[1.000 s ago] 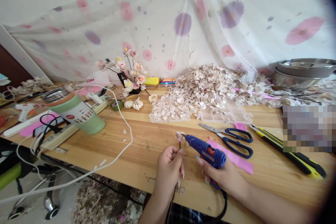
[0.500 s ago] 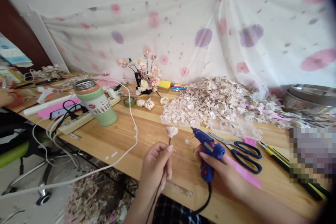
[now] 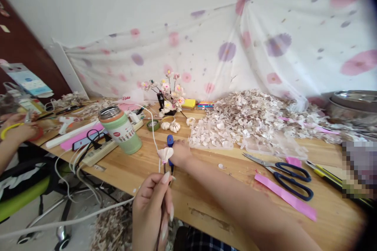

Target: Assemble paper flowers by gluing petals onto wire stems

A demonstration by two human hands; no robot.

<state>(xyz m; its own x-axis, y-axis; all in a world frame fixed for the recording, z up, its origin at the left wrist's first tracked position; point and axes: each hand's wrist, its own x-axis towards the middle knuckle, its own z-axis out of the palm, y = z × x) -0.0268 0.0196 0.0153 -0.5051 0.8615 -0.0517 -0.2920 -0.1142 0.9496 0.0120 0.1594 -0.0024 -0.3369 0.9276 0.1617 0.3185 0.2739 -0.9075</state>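
Observation:
Near the table's front edge, my left hand (image 3: 153,208) pinches the thin dark stem of a small white flower (image 3: 165,154), its petals pointing up. My right hand (image 3: 180,153) reaches across behind the flower and is closed around a blue glue gun (image 3: 170,140); the flower and the hand hide part of the gun. The gun is over the table between the green tumbler and the tray of petals. Scissors with dark blue handles (image 3: 291,176) lie on the right, beside a pink paper strip (image 3: 285,196).
A green tumbler (image 3: 126,137) stands at left by a power strip (image 3: 98,153) with cables. A large petal heap (image 3: 253,106) and a petal tray (image 3: 210,137) lie behind. A flower arrangement (image 3: 169,94) stands at back. Another person's hand (image 3: 20,125) is at far left.
My right hand has carried the glue gun leftward, from beside the scissors to behind the flower. My left hand still holds the flower, now lower left in view. The camera view has shifted.

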